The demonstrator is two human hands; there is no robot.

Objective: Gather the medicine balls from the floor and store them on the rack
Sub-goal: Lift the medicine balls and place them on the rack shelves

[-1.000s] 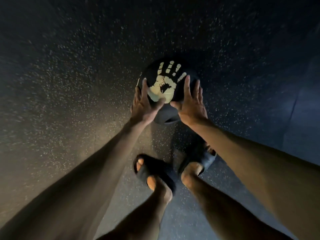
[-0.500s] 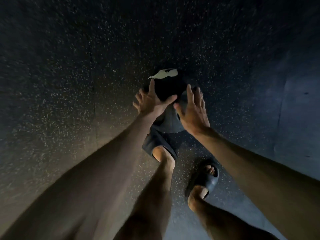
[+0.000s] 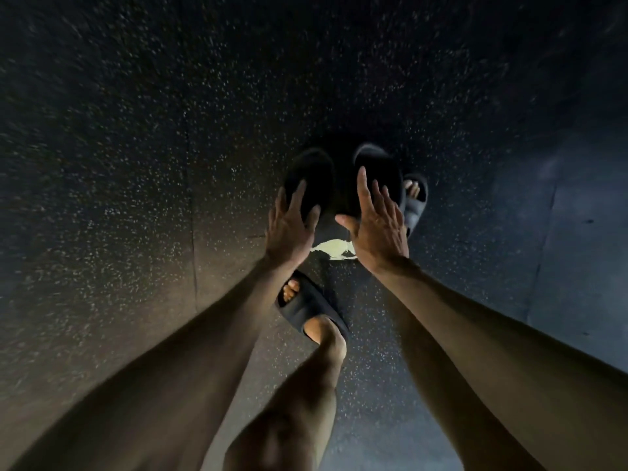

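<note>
Looking down from the head camera, the black medicine ball point(image 3: 341, 185) sits on the floor point(image 3: 136, 164) at twelve o'clock. Left hand point(image 3: 289, 229) and right hand point(image 3: 377, 229) spread wide beside it. Scoop low, squeeze together.

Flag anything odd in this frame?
The medicine ball is nearly lost in the dark; its pale print faces down toward the camera. Left hand and right hand flank it with open palms, no closed grip. No damage visible.

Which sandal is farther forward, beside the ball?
The right foot's sandal, level with the medicine ball; the left sandal trails behind the hands.
</note>
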